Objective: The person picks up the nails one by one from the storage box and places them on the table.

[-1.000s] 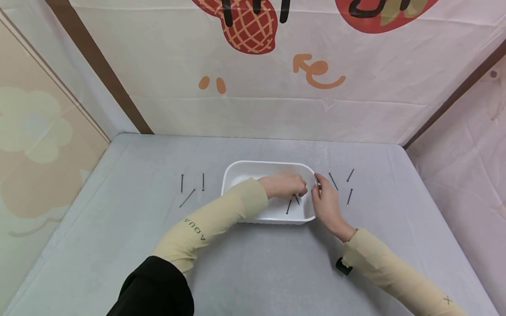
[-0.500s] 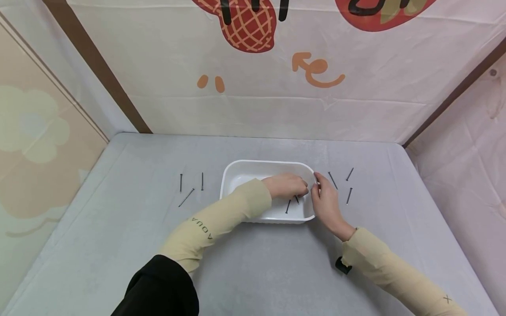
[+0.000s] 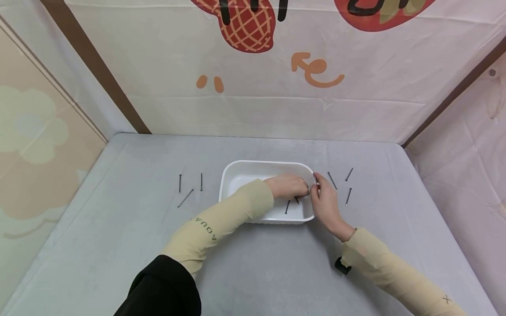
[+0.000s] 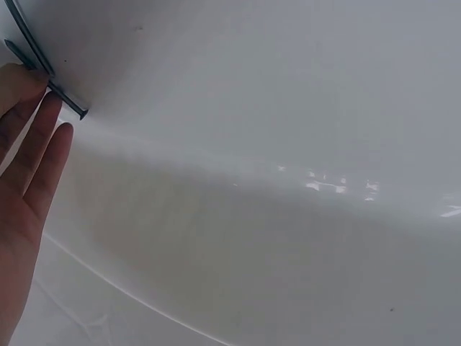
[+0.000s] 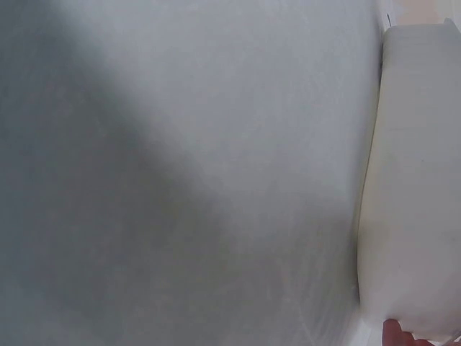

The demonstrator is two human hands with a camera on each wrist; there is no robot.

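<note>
My left hand (image 3: 289,186) reaches down into a white plastic tray (image 3: 253,163). In the left wrist view its thumb and fingertip pinch a dark iron nail (image 4: 70,103) by the middle, low over the tray floor. A second nail (image 4: 27,32) lies right beside it, crossing close to the fingertips. The head view shows one nail (image 3: 287,207) on the tray floor below the hand, with part of another (image 3: 297,200) coming out from under the fingers. My right hand (image 3: 327,204) grips the tray's right end at the rim, fingers along the outside; its fingertips (image 5: 391,333) barely enter the right wrist view.
Left of the tray lie several nails, among them a slanted nail (image 3: 185,198). More lie to the right, including a nail (image 3: 348,196) near my right hand. A pale grey cloth covers the table (image 3: 130,210); a printed curtain (image 3: 158,66) hangs behind its far edge.
My left hand and forearm have shifted slightly to the right inside the tray. The right hand keeps its grip on the rim, and the loose nails stay where they were.
</note>
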